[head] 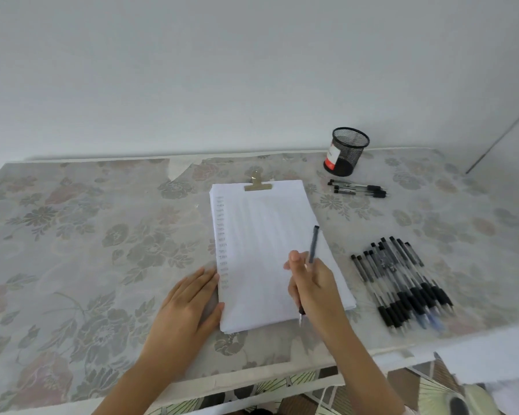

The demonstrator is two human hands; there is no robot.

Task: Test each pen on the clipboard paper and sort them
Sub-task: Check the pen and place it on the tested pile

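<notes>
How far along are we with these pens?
Done: a column of test marks runs down the paper's left margin, and a few pens lie apart by the mesh cup. In hand: the right hand grips one pen over the paper; the left hand rests flat at its left edge. Left: probably the big pile of pens on the right, though I cannot tell whether those are tested.

On the desk [102,235] the clipboard paper [267,235] lies central — a mesh pen cup [346,151] behind-right, three pens [357,188] before it, the pen pile [402,283] right.
</notes>
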